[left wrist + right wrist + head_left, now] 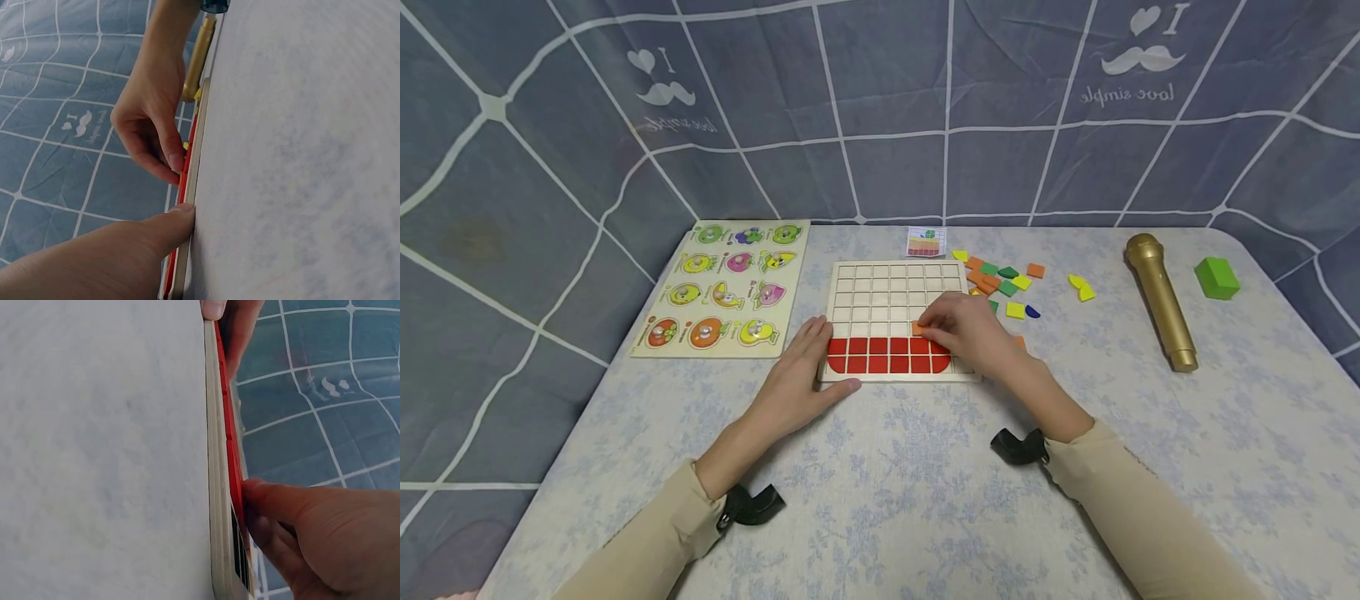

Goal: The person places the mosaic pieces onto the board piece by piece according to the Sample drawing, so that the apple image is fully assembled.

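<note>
A wooden grid board [895, 292] lies on the table, its two nearest rows filled with red tiles [880, 356]. My right hand [934, 327] reaches over the board's right side and pinches a small orange tile [917, 328] just above the red rows. My left hand [814, 354] rests at the board's near left corner, its thumb straight along the front edge. In the left wrist view the left thumb [169, 228] presses the board's edge [194, 162], with the right hand's fingertips [175, 165] on the tiles. The right wrist view shows the board's edge [215, 456] and red tiles [232, 444].
Loose orange, green and yellow tiles [1000, 279] lie right of the board, with a pattern card [927, 242] behind it. A fruit peg puzzle [722, 287] sits to the left. A gold microphone [1159, 300] and a green block [1217, 277] lie at the right.
</note>
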`<action>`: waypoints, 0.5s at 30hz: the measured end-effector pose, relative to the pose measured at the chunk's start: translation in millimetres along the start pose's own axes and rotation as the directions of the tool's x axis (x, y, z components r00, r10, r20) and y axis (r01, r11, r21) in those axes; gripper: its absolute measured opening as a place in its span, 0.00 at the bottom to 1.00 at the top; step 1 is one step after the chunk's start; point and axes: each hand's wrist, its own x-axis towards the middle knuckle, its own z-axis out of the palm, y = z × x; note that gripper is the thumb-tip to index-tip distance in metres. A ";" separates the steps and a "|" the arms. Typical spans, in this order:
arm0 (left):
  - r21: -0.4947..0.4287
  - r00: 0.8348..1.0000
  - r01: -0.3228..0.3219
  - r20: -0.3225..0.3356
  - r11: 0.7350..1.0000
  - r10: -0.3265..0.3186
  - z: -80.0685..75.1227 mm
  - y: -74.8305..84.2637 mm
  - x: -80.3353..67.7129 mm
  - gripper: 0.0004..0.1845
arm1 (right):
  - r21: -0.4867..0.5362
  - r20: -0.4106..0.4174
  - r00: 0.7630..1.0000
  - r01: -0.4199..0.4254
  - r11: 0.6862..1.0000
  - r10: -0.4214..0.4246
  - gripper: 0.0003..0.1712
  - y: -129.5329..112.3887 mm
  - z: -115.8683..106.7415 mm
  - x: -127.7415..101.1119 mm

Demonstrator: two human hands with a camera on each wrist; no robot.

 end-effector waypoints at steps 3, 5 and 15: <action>0.001 1.000 0.003 0.001 1.000 -0.003 -0.1 0.7 0.2 0.54 | -0.002 -0.006 1.000 0.003 1.000 -0.003 0.07 -2.0 0.3 -0.4; 0.002 1.000 0.006 0.002 1.000 -0.006 -0.2 1.2 0.3 0.54 | -0.011 -0.006 1.000 0.007 1.000 -0.007 0.06 -1.8 0.7 -0.4; 0.006 1.000 0.003 0.001 1.000 -0.003 0.2 0.5 0.4 0.54 | -0.011 0.002 1.000 0.019 1.000 -0.019 0.05 -0.8 0.9 0.0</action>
